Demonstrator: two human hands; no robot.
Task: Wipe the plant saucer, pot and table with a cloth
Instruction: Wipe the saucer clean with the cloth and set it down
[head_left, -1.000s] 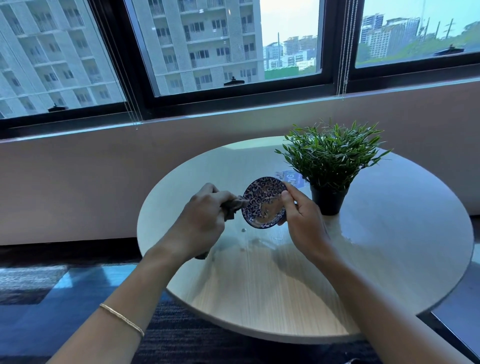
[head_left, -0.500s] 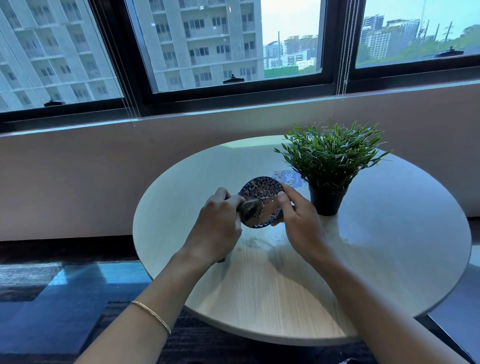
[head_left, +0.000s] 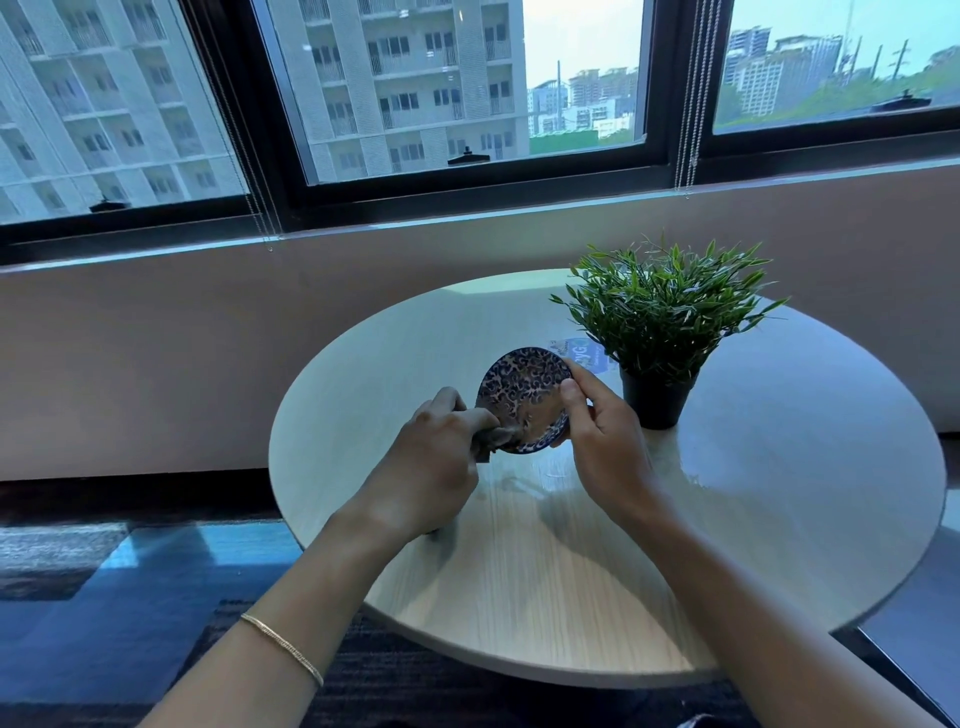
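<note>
1. Head view, hands: the saucer (head_left: 524, 397) (blue and white, patterned) is held tilted above the table (head_left: 779, 493), its face turned toward the camera; it is gripped at its right rim by the right hand (head_left: 605, 441), thumb on the face and fingers behind.
2. Head view, cloth: a bunched grey cloth (head_left: 496, 436) is clenched in the left hand (head_left: 434, 467) and is pressed against the lower left edge of the saucer; most of the cloth is hidden inside the fist; a thin bracelet (head_left: 283, 647) is seen on the left forearm.
3. Head view, plant: a black pot (head_left: 657, 402) holding a green leafy plant (head_left: 665, 306) stands upright on the table, just right of the saucer and the right hand; whether hand and pot touch cannot be told.
4. Head view, table: the round, pale wood-grain top is glossy on its right side; a blue printed card (head_left: 584, 356) lies flat on it behind the saucer, partly covered by the leaves.
5. Head view, far side: a low wall and dark-framed windows (head_left: 467, 104) are seen beyond the table.
</note>
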